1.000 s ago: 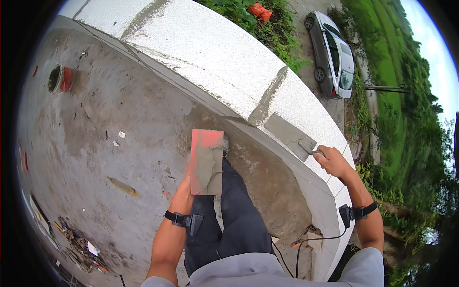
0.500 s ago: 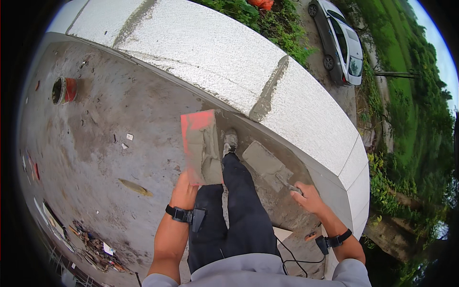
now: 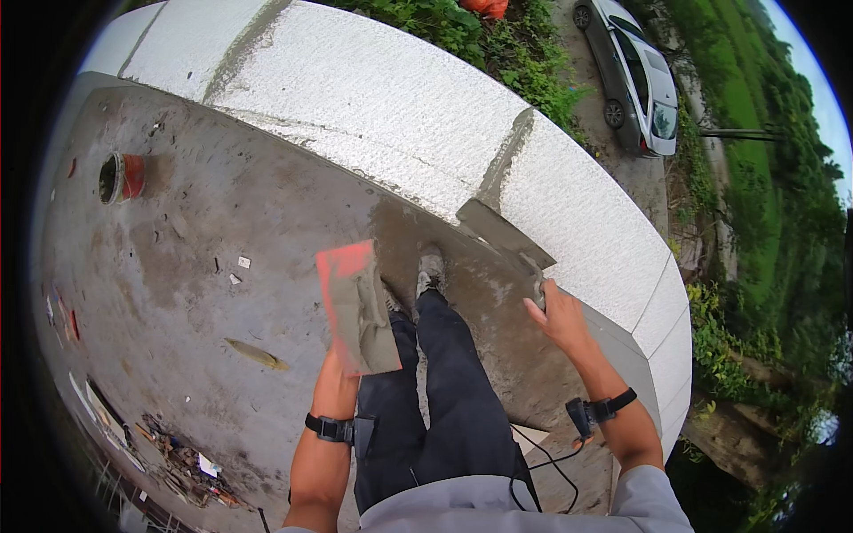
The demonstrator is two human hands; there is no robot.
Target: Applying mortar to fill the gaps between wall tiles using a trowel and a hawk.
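Red board (image 3: 341, 260), spread with grey mortar (image 3: 369, 320), sits above the dark trousers (image 3: 449, 382), held at its near end by the left hand (image 3: 335, 368); finger wrap hidden beneath. Judgement: stiff but near-end heavy on the wrist, mortar soft and apt to slide if tipped; best held centrally from below. Right hand (image 3: 563, 315) curls around the handle of a trowel (image 3: 506, 233), thumb sticking out. Blade lies tilted over the white wall's (image 3: 409, 115) inner edge; contact not certain. Trowel probably light, blade stiff, handle perhaps slick when wet: grip close behind the blade. Beyond: bucket (image 3: 132, 176) on the floor, car (image 3: 640, 75) outside.
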